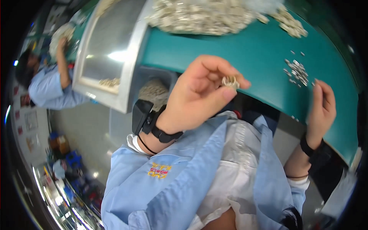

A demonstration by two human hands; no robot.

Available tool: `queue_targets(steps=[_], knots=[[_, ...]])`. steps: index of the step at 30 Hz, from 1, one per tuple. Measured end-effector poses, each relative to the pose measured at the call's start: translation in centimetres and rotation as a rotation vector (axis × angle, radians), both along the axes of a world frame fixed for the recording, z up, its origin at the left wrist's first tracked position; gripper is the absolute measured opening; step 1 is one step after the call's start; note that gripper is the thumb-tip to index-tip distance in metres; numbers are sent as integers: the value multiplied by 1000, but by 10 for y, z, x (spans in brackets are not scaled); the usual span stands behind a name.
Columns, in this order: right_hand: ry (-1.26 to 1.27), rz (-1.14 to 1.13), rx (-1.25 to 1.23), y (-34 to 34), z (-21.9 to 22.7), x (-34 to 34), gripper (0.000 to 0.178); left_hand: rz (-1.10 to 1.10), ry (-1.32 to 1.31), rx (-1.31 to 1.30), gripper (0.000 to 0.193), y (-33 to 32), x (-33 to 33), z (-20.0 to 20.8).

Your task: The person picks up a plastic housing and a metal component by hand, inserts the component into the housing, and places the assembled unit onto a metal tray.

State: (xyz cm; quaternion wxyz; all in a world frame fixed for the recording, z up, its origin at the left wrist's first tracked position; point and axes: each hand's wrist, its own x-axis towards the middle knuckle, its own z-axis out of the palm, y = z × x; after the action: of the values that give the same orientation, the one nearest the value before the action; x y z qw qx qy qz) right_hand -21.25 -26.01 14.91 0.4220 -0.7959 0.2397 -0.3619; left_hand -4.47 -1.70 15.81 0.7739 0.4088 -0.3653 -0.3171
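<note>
From where I stood, the only lettering I could make out sat on the chest of the person's light blue jacket (180,191), a small emblem (160,171) stitched in yellow and red. Papers (30,119) hung on a pale wall off to the left, too small and blurred to read.

The work surface (245,53) was a smooth green tabletop, with a grey floor (90,134) beyond it. On that side another person (53,86), also in blue, sat with an arm stretched toward a pale heap (60,38).

Near the far side of the table lay a broad mound of cream pieces (203,17), partly under clear plastic, with a looser cluster (292,26) just beside it. A metal-framed tray (132,53) stood tilted at the left, a few cream bits (110,82) gathered in its lower corner. Below it, a grey bin (168,73) held a pile of pale grains or small parts (153,94).

The left hand (230,80) was raised before the person's body, thumb and index finger closed on a small cream part (231,83) with brassy prongs, over the near edge of the table. The right hand (319,90) hung beside a scatter of small silvery parts (298,73), its fingers loosely curled; blur kept me from telling whether it gripped anything. Dark bands (306,147) circled both wrists.
</note>
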Motion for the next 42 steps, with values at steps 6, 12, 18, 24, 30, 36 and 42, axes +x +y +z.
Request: queue_targets(steps=[6,12,18,24,30,36,42], knots=[[10,-63,50,-23,-18,-17,19,629,-292,372,28,86,30,45],[7,-42,97,-20,-17,-12,17,1133,-467,782,22,194,123,29],[55,-74,36,-21,-20,-13,20,1200,-432,1260,23,234,144,13],[80,-61,-6,-21,-23,-14,22,1036,-712,1538,26,226,140,25],[76,-56,-7,-21,-23,-14,21,877,-652,1580,26,233,144,30],[63,-72,-6,-20,-16,-10,20,975,-875,1358,26,215,128,53],[12,-39,4,-12,-11,-3,17,908,-852,790,22,98,67,51]])
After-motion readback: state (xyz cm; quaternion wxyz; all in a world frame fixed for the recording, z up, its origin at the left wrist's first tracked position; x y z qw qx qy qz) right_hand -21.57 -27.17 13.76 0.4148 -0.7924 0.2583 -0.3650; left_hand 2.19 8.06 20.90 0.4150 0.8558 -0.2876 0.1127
